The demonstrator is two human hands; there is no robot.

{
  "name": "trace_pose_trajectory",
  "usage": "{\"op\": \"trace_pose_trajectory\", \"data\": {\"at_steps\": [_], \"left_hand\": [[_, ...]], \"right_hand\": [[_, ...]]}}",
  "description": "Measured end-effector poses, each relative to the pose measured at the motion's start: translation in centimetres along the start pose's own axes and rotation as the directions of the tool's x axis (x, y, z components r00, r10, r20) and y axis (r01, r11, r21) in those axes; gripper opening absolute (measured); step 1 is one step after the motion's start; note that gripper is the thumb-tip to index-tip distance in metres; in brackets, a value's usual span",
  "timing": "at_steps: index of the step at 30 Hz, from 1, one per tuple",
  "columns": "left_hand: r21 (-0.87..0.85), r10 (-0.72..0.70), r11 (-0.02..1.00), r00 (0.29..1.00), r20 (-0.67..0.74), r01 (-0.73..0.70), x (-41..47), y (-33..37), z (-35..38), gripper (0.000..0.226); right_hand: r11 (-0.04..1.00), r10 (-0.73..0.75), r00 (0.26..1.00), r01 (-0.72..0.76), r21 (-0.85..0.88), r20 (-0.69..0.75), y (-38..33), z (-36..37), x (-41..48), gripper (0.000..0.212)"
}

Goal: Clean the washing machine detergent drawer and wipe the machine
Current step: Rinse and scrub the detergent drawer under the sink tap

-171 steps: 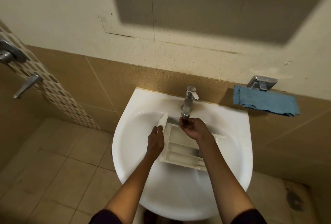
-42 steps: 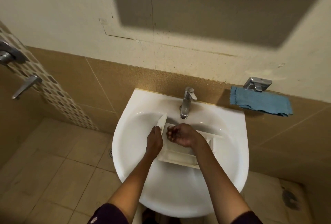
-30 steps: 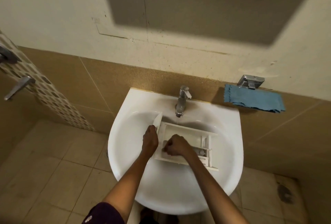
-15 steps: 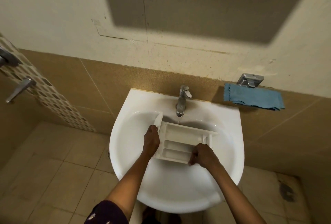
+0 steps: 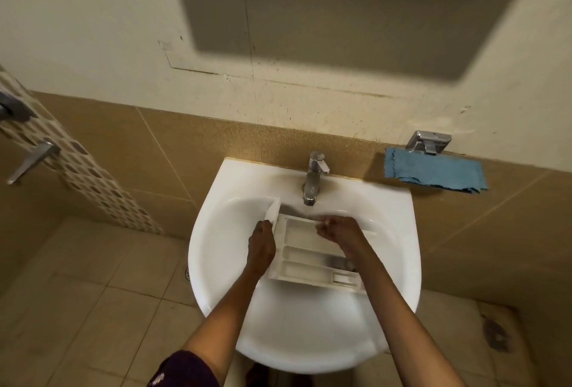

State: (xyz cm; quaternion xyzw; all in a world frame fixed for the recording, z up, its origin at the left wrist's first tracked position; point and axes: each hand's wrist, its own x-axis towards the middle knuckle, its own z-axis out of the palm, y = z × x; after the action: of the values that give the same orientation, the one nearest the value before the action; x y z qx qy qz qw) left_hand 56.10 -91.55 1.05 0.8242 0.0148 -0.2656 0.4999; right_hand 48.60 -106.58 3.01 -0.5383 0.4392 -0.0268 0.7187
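The detergent drawer (image 5: 309,258) is a white plastic tray lying flat in the bowl of the white sink (image 5: 309,334), just below the chrome faucet (image 5: 314,174). We see 3 long compartments running side by side along it, all showing pale plastic, and a greyish insert (image 5: 340,262) sits at the right end of the middle one. Its front panel (image 5: 273,211) stands up at the left end, tilted toward the sink's rim.

Our left hand (image 5: 261,245) wraps around the drawer's left end, just behind that panel, and holds it. Our right hand (image 5: 337,230) is over the far compartment, under the spout, with its fingers curled – we cannot tell whether they grip the rim or only rub it.

A blue cloth (image 5: 433,174) lies on the tiled ledge to the right of the sink, well apart from the drawer – just under a chrome wall fitting (image 5: 428,142).
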Motion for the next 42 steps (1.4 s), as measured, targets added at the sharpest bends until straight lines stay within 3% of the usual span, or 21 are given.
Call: {"op": "trace_pose_trajectory", "data": {"at_steps": [1, 3, 7, 10, 15, 18, 19, 21, 23, 28, 30, 33, 35, 40, 41, 42], "left_hand": [[0.006, 0.016, 1.0, 1.0, 0.0, -0.016, -0.1, 0.0, 0.0, 0.039], [0.016, 0.048, 0.999, 0.999, 0.002, -0.048, -0.2, 0.1, 0.0, 0.043], [-0.011, 0.059, 0.998, 0.998, 0.002, -0.059, -0.5, 0.0, 0.0, 0.042], [-0.03, 0.067, 0.997, 0.998, -0.023, -0.067, -0.8, -0.2, -0.2, 0.039], [-0.045, 0.167, 0.984, 0.983, -0.074, -0.17, -1.6, -0.2, -0.8, 0.035], [-0.052, 0.236, 0.969, 0.967, -0.1, -0.242, -1.8, -0.2, -1.2, 0.033], [-0.051, 0.252, 0.965, 0.962, -0.108, -0.258, -1.8, -0.3, -1.2, 0.032], [-0.05, 0.267, 0.96, 0.956, -0.12, -0.275, -1.7, -0.5, -1.1, 0.03], [-0.042, 0.284, 0.956, 0.951, -0.124, -0.291, -1.6, -0.7, -1.1, 0.031], [-0.013, 0.279, 0.959, 0.953, -0.12, -0.282, -1.6, -0.6, -1.0, 0.024], [-0.006, 0.279, 0.96, 0.954, -0.112, -0.281, -1.6, -0.4, -1.1, 0.021], [0.001, 0.269, 0.963, 0.958, -0.098, -0.271, -1.3, -0.2, -1.0, 0.029], [0.002, 0.266, 0.964, 0.96, -0.091, -0.267, -1.1, -0.2, -1.1, 0.032], [-0.041, 0.264, 0.962, 0.96, -0.097, -0.269, -0.9, -0.5, -1.1, 0.03], [-0.052, 0.262, 0.962, 0.96, -0.096, -0.268, -0.8, -0.6, -1.1, 0.03], [-0.062, 0.261, 0.962, 0.961, -0.092, -0.267, -0.8, -0.7, -1.1, 0.03]], "right_hand": [[0.946, 0.062, 0.996, -0.078, 0.314, 0.058, -0.5, 0.5, 0.5, 0.026], [0.779, 0.149, 0.974, -0.221, 0.587, 0.169, -1.3, 1.5, 1.3, 0.029], [0.633, 0.207, 0.944, -0.33, 0.7, 0.258, -1.7, 3.5, 2.0, 0.026], [0.624, 0.183, 0.946, -0.322, 0.712, 0.268, -1.8, 4.1, 2.0, 0.027], [0.823, 0.229, 0.93, -0.342, 0.453, 0.287, -1.8, 1.3, 1.0, 0.029], [0.954, 0.275, 0.917, -0.298, 0.036, 0.29, -1.4, -0.6, -0.1, 0.032], [0.949, 0.284, 0.924, -0.233, -0.211, 0.256, -1.3, -1.0, -0.3, 0.033], [0.76, 0.238, 0.953, -0.063, -0.646, 0.186, -1.4, -1.2, -0.5, 0.032], [0.582, 0.204, 0.971, -0.017, -0.813, 0.126, -1.1, -1.2, 0.1, 0.032], [0.451, 0.143, 0.989, -0.03, -0.892, 0.039, -0.7, -1.2, 0.6, 0.025], [0.456, 0.13, 0.991, -0.058, -0.888, 0.003, -0.4, -1.4, 0.5, 0.029], [0.393, 0.079, 0.997, -0.049, -0.918, -0.02, 0.5, -1.6, 0.4, 0.004], [0.344, 0.037, 0.997, -0.073, -0.936, -0.064, 1.8, -2.0, 0.5, 0.032], [0.439, -0.085, 0.996, 0.002, -0.898, -0.04, 3.7, -1.8, -0.2, 0.029], [0.526, -0.116, 0.993, 0.067, -0.848, 0.006, 3.7, -1.2, -0.5, 0.026], [0.693, -0.135, 0.99, 0.117, -0.711, 0.031, 3.6, -0.4, -0.8, 0.021]]}}
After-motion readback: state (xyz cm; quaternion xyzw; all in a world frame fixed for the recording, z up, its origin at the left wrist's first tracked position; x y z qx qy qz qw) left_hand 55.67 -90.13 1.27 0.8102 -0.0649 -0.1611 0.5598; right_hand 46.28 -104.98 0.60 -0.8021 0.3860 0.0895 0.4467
